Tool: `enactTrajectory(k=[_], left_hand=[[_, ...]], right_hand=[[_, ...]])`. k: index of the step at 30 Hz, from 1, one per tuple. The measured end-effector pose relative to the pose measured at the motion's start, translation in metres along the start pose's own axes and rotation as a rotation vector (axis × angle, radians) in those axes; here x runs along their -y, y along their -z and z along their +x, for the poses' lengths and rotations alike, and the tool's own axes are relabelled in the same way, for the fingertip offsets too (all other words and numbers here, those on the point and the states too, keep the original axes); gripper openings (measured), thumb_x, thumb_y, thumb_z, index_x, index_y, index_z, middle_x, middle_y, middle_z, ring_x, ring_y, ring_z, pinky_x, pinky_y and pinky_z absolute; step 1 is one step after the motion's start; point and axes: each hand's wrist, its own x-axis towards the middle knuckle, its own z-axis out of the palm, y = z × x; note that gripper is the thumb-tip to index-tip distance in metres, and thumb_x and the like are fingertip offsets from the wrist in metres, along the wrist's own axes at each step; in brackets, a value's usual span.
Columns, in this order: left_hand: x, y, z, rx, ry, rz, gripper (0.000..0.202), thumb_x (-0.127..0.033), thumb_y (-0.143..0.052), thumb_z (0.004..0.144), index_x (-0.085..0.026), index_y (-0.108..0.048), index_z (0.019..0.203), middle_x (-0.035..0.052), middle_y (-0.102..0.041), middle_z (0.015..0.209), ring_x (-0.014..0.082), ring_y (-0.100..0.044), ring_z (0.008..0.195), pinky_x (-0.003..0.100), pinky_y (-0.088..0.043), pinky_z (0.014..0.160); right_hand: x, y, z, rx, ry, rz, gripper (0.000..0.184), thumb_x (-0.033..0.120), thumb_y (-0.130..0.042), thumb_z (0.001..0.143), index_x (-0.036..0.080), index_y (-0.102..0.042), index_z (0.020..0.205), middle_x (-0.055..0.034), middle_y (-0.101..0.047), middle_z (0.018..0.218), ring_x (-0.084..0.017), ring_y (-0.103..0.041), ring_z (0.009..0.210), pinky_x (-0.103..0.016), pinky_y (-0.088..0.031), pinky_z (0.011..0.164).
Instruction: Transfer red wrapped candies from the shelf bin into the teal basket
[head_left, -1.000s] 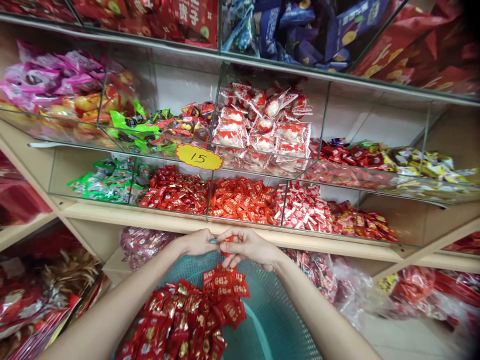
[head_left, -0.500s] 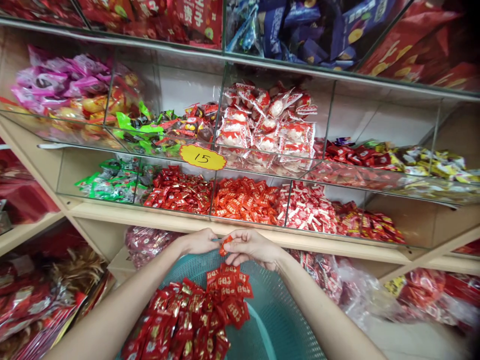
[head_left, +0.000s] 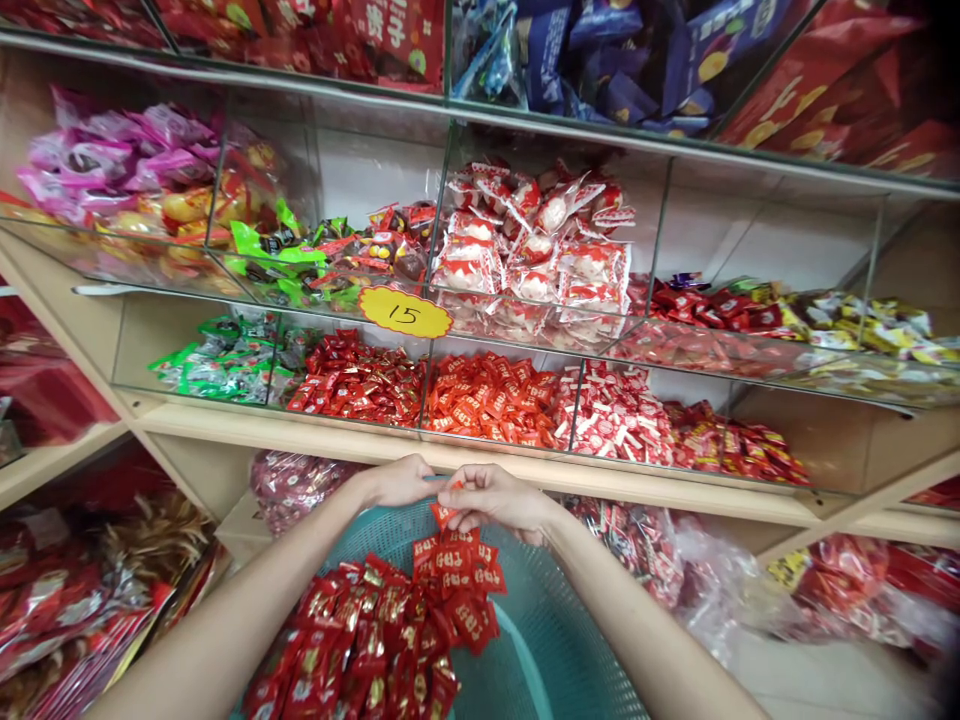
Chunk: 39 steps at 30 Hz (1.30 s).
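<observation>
My left hand is closed on the far rim of a teal plastic basket, its fingertips out of sight behind the edge. Just to its right, my right hand pinches a small orange-red wrapped candy over the far side of the basket. Below that hand lies a little heap of matching orange-red candies. A larger pile of dark red and gold wrapped candies fills the left and near part of the basket.
Ahead, a shelf's lower glass-fronted bins hold orange-red candies, red-gold candies and pink-white candies. A yellow tag reading 15 hangs above. The wooden shelf edge runs just beyond my hands. Bagged goods sit underneath.
My right hand has turned slightly, and the pinched candy now hangs a little lower and further left. My left hand and the basket stay in place.
</observation>
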Motion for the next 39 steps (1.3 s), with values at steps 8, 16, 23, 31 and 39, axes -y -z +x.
enactTrajectory(k=[8, 16, 23, 31, 39], left_hand=[[0.002, -0.001, 0.0, -0.011, 0.001, 0.017, 0.051, -0.063, -0.044, 0.068, -0.016, -0.038, 0.047, -0.0036, -0.027, 0.046, 0.0076, -0.022, 0.046, 0.023, -0.017, 0.042], [0.0, -0.001, -0.001, -0.017, 0.028, 0.008, 0.056, -0.069, -0.042, 0.066, -0.016, -0.04, 0.049, -0.0042, -0.026, 0.047, 0.007, -0.023, 0.045, 0.022, -0.016, 0.041], [0.0, -0.001, 0.0, -0.018, 0.008, -0.002, 0.052, -0.063, -0.047, 0.067, -0.015, -0.042, 0.048, -0.0044, -0.025, 0.048, 0.0075, -0.022, 0.048, 0.022, -0.018, 0.042], [0.001, -0.002, 0.001, -0.008, 0.029, -0.038, 0.055, -0.068, -0.047, 0.067, -0.017, -0.035, 0.05, -0.0046, -0.023, 0.05, 0.0078, -0.02, 0.049, 0.023, -0.016, 0.043], [-0.001, -0.001, 0.0, -0.015, 0.044, 0.018, 0.055, -0.069, -0.044, 0.068, -0.018, -0.032, 0.05, -0.0046, -0.022, 0.05, 0.0079, -0.019, 0.048, 0.024, -0.013, 0.042]], right_hand=[[-0.006, -0.002, 0.002, 0.087, 0.035, -0.081, 0.04, 0.04, -0.076, 0.057, 0.014, -0.059, 0.082, 0.0027, -0.062, 0.061, -0.009, -0.061, 0.057, -0.023, -0.049, 0.06], [-0.021, 0.001, 0.008, -0.013, 0.095, -0.639, 0.027, 0.025, -0.07, 0.064, 0.018, -0.058, 0.087, 0.0073, -0.053, 0.058, -0.009, -0.051, 0.054, -0.021, -0.038, 0.052], [-0.025, -0.01, 0.008, -0.153, 0.265, -1.14, 0.022, 0.025, -0.062, 0.072, 0.021, -0.059, 0.093, 0.0022, -0.057, 0.073, -0.013, -0.05, 0.068, -0.022, -0.033, 0.059], [-0.024, -0.033, 0.002, -0.206, 0.187, -1.498, 0.019, 0.022, -0.051, 0.08, 0.018, -0.057, 0.098, -0.0101, -0.064, 0.095, -0.023, -0.06, 0.087, -0.031, -0.043, 0.069], [-0.022, -0.05, 0.002, -0.288, 0.091, -1.679, 0.022, 0.01, -0.045, 0.082, 0.014, -0.063, 0.095, -0.0138, -0.065, 0.09, -0.025, -0.064, 0.083, -0.034, -0.05, 0.064]])
